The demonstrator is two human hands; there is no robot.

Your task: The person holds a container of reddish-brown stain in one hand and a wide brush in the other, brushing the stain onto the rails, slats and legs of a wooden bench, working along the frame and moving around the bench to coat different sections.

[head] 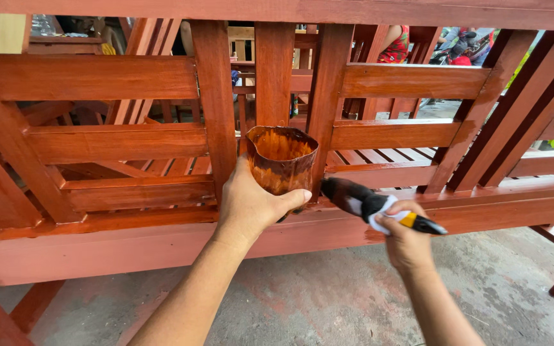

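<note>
Up close, by the railing:
Left hand: wrapped around a stain-smeared cup, thumb across its front, holding it upright so the reddish-brown liquid stays in and sits within easy reach of the brush.
Right hand: closed on the handle of a paintbrush, with a white rag bunched in the grip, seemingly to catch drips.
Brush: bristles angled up and left, their tip just beside the cup's lower edge and near the long bottom rail.
Wooden frame: slats and posts glossy red-brown, wet-looking.
Floor: concrete, blotched with reddish stain under the frame.
Background: a person in a red patterned top, seen through the slats, well apart.
</note>
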